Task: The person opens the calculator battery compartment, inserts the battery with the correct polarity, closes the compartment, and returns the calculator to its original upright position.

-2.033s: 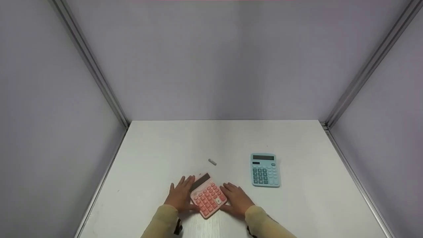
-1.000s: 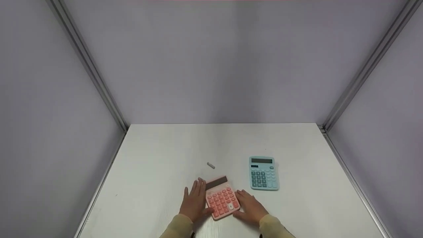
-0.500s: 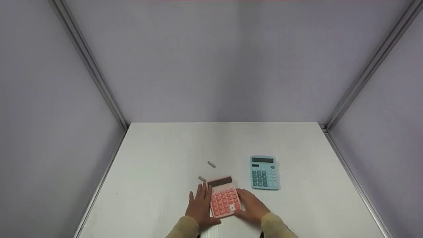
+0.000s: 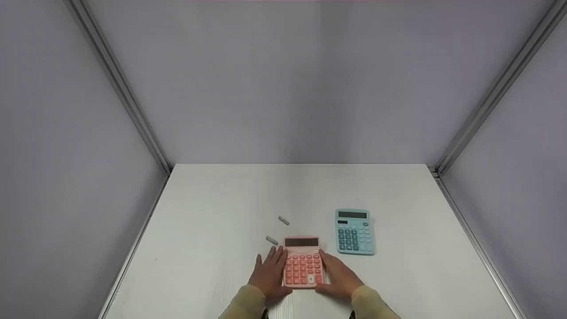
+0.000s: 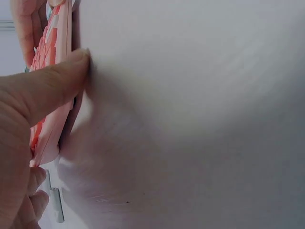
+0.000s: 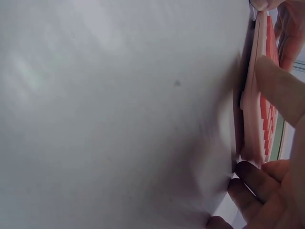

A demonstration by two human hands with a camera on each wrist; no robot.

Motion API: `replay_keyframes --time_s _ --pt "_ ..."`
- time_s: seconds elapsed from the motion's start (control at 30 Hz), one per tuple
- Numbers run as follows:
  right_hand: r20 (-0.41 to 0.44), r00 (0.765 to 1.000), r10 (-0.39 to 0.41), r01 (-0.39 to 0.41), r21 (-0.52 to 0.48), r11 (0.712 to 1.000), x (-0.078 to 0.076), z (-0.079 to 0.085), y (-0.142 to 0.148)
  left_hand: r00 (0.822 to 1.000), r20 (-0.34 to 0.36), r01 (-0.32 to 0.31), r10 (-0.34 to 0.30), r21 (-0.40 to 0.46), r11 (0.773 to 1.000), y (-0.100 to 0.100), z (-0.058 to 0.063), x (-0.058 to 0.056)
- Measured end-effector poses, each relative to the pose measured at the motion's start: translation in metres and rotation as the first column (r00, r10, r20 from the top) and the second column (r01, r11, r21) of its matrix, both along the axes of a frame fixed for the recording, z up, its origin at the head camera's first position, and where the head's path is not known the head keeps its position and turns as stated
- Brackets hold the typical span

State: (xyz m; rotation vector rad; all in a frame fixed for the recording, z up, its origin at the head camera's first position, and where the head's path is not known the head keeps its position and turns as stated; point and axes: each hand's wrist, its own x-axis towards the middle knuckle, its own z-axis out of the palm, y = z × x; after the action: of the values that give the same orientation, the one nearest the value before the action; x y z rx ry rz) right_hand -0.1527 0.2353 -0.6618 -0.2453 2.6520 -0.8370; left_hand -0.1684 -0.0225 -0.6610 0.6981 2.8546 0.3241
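A pink calculator [image 4: 302,266] lies squarely on the white table, its dark display at the far end. My left hand [image 4: 269,274] lies along its left side, fingers straight and spread, thumb by the near edge. In the left wrist view the left thumb [image 5: 62,76] reaches across that near edge. On the opposite side my right hand [image 4: 339,277] touches the right edge with its fingers, its thumb at the near right corner. The right wrist view has the right thumb [image 6: 281,90] against the calculator's pink side [image 6: 252,124].
A light blue calculator [image 4: 355,232] lies farther back to the right. Two small grey-white sticks [image 4: 272,240] rest beyond my left fingers. Grey panels [image 4: 301,84] enclose the back and sides of the white table [image 4: 212,204].
The pink calculator has shifted right and turned clockwise from a slant to straight, both hands moving with it. A second small stick, earlier hidden, has come into view by its far left corner.
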Motion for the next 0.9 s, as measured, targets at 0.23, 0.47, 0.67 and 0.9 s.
replay_keyframes --time_s 0.23,0.47,0.67,0.9 --pt "0.003 1.0 -0.015 0.015 -0.009 1.0 0.0 0.006 0.002 1.0 -0.008 -0.013 0.013 0.037 0.999 0.003 -0.003 -0.003" --pt "0.023 0.999 -0.028 0.028 0.004 1.0 0.0 0.004 0.0 0.999 -0.011 -0.03 0.031 0.07 0.997 0.004 -0.006 0.0" --pt "-0.009 1.0 -0.003 0.003 -0.001 1.0 0.0 0.0 0.0 1.0 -0.003 -0.025 0.025 0.075 0.997 0.002 -0.012 -0.002" --pt "-0.006 1.0 -0.009 0.009 -0.007 1.0 -0.001 -0.001 -0.001 0.999 0.008 -0.038 0.037 0.081 0.996 0.003 -0.014 -0.002"
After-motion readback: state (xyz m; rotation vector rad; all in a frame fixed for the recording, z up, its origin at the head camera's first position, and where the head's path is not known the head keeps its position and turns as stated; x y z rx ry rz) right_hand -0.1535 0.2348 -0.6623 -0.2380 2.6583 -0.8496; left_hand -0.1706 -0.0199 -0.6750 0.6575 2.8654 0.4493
